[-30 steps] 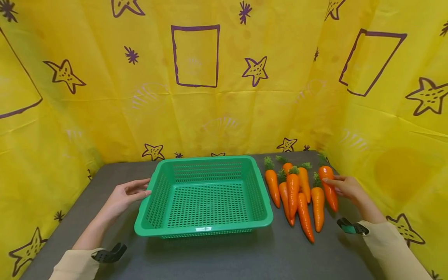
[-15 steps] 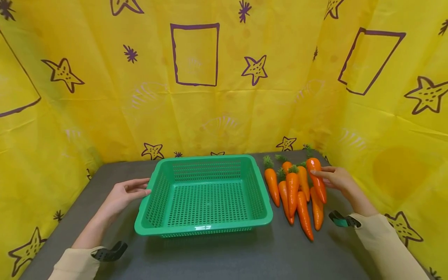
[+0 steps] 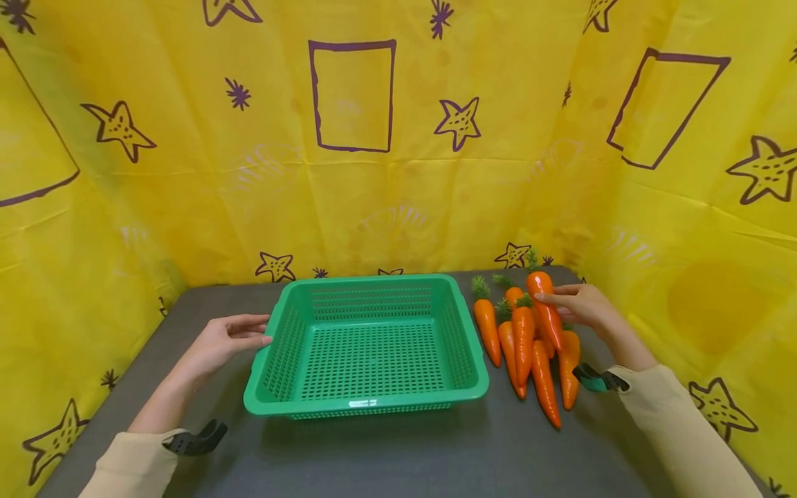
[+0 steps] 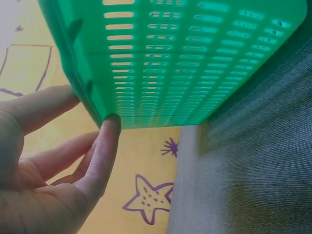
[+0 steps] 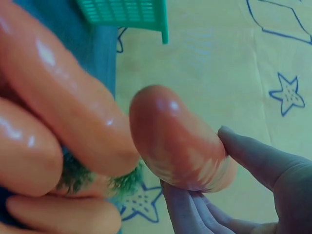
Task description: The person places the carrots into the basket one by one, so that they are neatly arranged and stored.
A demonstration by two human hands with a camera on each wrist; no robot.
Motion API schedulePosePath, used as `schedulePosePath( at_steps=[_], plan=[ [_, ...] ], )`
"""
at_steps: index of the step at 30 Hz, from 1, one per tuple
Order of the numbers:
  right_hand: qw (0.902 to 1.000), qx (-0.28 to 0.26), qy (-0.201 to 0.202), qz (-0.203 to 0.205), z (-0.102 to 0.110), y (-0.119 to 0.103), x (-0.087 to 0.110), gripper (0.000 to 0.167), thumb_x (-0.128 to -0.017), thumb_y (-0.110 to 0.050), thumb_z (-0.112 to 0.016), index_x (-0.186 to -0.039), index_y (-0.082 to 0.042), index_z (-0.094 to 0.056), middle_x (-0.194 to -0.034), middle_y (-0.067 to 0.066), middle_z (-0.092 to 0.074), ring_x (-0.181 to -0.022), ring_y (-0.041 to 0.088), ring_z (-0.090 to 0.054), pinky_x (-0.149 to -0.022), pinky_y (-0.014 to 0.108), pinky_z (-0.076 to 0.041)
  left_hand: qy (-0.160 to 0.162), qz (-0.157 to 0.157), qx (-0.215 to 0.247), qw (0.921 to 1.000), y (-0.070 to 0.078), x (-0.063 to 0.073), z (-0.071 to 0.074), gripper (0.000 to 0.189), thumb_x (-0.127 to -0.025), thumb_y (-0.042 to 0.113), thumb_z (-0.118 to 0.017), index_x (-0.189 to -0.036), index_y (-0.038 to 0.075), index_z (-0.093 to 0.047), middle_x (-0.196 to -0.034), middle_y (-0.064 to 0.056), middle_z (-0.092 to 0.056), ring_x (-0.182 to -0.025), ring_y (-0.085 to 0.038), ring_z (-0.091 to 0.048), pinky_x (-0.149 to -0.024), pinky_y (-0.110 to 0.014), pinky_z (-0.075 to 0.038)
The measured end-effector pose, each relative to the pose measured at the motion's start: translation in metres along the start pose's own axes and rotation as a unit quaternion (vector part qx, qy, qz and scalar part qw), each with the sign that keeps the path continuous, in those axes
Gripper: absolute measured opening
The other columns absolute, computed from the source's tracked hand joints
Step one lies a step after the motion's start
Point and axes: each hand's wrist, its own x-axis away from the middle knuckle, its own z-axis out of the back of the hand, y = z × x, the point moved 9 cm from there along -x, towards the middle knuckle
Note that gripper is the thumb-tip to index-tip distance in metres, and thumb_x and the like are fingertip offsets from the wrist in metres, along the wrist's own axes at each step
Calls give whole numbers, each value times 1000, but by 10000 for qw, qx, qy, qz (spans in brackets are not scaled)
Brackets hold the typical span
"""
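Observation:
My left hand (image 3: 218,342) is at the left rim of an empty green plastic basket (image 3: 364,408); in the left wrist view its thumb and index finger (image 4: 48,105) pinch that rim. My right hand (image 3: 582,304) holds an orange toy carrot (image 3: 546,311) between thumb and fingers, raised over the other carrots with its green top pointing away. In the right wrist view the thick end of this held carrot (image 5: 175,136) faces the camera. Several more carrots (image 3: 521,342) lie bunched on the table right of the basket, partly covering one another.
A dark grey cloth covers the table (image 3: 398,463). Yellow fabric walls (image 3: 398,194) with purple starfish and frames enclose it at the back and sides. One carrot (image 3: 487,332) lies close by the basket's right side.
My right hand has lifted the rightmost carrot and carried it left over the pile. The left hand stays at the basket rim, and the basket has not visibly moved.

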Motion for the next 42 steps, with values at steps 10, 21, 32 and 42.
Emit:
schedulePosePath(
  at_steps=[10, 21, 32, 42],
  plan=[
    [9994, -43, -271, 222, -9, -39, -5, 89, -86, -50, -64, -145, 7, -29, -147, 30, -31, -123, 41, -50, -95, 40, -50, -364, 42, -112, 9993, 5, -2, 2, 65, -85, 35, -71, -134, 0, -50, -122, -18, -62, -97, -9, -65, -92, -41, -50],
    [9960, -112, -669, 587, -31, -76, -10, 86, -88, -44, -64, -145, 9, -25, -139, 31, -41, -111, 32, -61, -91, 40, -52, -452, 125, -253, 9986, 4, -3, 1, 67, -84, 38, -70, -136, 1, -49, -125, -21, -59, -109, -28, -61, -96, -49, -47],
    [9940, -75, -907, 609, -75, -117, -23, 81, -88, -38, -66, -144, 7, -30, -131, 29, -50, -100, 26, -66, -82, 34, -56, -699, 28, -394, 9968, 6, -3, 0, 68, -84, 35, -71, -136, -2, -48, -120, -19, -63, -105, -25, -62, -93, -49, -48],
    [9863, -306, -1384, 841, -122, -145, -28, 81, -87, -36, -68, -143, 9, -30, -129, 28, -51, -102, 29, -66, -87, 41, -54, -813, 29, -243, 9964, 6, -3, -4, 66, -86, 31, -70, -136, -4, -46, -115, -16, -65, -103, -23, -63, -93, -49, -48]
  ],
)
